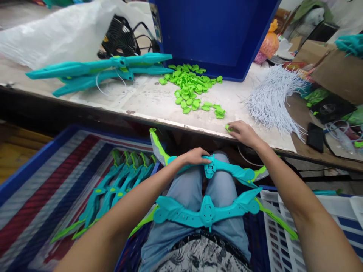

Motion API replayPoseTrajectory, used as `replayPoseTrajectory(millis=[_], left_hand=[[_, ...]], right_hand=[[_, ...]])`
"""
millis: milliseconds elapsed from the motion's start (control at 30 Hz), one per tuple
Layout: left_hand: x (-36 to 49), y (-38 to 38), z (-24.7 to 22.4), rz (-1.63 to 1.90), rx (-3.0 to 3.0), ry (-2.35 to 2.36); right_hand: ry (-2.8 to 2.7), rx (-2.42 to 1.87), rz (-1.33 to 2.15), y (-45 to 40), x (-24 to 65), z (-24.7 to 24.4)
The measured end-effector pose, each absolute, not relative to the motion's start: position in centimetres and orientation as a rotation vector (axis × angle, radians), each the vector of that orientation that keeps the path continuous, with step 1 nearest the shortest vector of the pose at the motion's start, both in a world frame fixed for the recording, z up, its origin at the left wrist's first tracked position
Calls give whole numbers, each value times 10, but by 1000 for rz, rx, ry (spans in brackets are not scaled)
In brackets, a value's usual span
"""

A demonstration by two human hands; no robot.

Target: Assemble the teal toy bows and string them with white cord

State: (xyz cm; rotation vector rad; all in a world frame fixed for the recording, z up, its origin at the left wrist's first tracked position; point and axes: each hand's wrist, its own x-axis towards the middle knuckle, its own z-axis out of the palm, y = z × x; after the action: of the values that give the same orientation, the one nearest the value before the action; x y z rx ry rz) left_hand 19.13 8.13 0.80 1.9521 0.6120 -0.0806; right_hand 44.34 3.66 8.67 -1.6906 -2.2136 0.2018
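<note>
My left hand (197, 156) grips the middle of a teal plastic toy bow (232, 170) with lime-green limbs, its thumb by the centre block. The bow lies across my knees. Nearer my waist, a second teal toy bow (181, 217) rests on my thighs. At the table's front edge, my right hand (243, 132) has its fingers closed on a small lime-green plastic piece (227, 128). Part of that piece is hidden by the fingers. Many similar green pieces (188, 85) lie in a loose pile just beyond, on the table (159, 109).
A blue bin (210, 37) stands behind the pile. Teal bow parts (99, 70) lie left on the table; white ties (273, 100) and a phone (314, 136) lie right. Finished-looking bows (113, 189) sit in a striped-lined crate (56, 151). A white basket (280, 234) is at right.
</note>
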Motion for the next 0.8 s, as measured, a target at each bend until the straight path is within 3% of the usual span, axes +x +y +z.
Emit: replayPoseTrajectory(millis=[133,433,800], left_hand=[[193,88,6,-106,1887,497],[195,87,-4,-53,1851,430],[193,79,-4,37,1759,516]], right_hand=[[-2151,-1616,118,-6,406,78],[-2178,-1597,42,-84,337,1],[-2097,-1779,-54,-88,319,8]])
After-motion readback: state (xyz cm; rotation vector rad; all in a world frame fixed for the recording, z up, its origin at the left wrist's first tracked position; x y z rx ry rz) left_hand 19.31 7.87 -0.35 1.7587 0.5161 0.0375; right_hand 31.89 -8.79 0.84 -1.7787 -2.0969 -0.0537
